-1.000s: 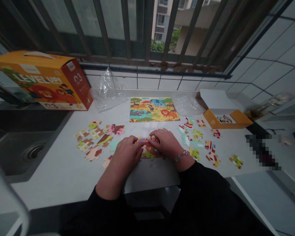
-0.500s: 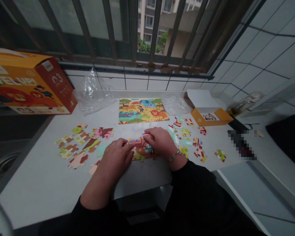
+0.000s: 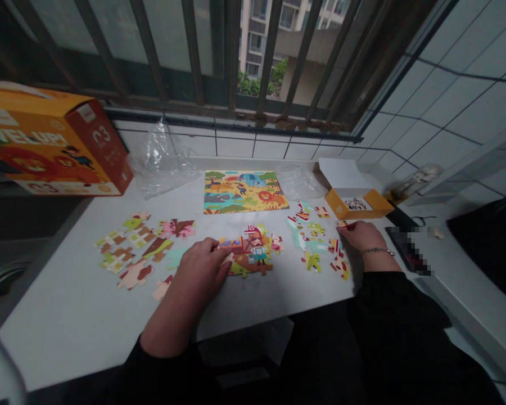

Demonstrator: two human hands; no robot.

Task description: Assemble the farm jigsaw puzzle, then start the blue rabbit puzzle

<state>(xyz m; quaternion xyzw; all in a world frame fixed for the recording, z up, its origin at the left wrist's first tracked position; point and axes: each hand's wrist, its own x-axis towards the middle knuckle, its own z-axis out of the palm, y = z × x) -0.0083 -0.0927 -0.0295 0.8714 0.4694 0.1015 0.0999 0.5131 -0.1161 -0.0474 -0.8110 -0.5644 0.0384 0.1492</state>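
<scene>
In the head view a partly joined jigsaw puzzle (image 3: 258, 260) lies flat on the white counter, showing a farmer figure and a red barn. My left hand (image 3: 204, 265) grips its left edge, fingers bent over the top and thumb along the side. Off to the right, my right hand (image 3: 366, 238) is closed at the fingertips on a small puzzle piece (image 3: 341, 224); the hand hides part of that piece. Loose pieces (image 3: 312, 261) lie between the joined puzzle and my right hand. More loose pieces (image 3: 129, 246) are spread left of my left hand.
A printed animal picture board (image 3: 245, 192) lies behind the puzzle. Clear plastic bags (image 3: 162, 163) flank it. An opened orange box (image 3: 358, 209) holds small pieces at the back right. A large orange carton (image 3: 54, 143) stands at left beside the sink (image 3: 12, 278). A barred window rises behind.
My right hand has left the top of the joined puzzle and moved right to a loose piece, uncovering the farmer and barn. My left hand stays at the puzzle's left edge.
</scene>
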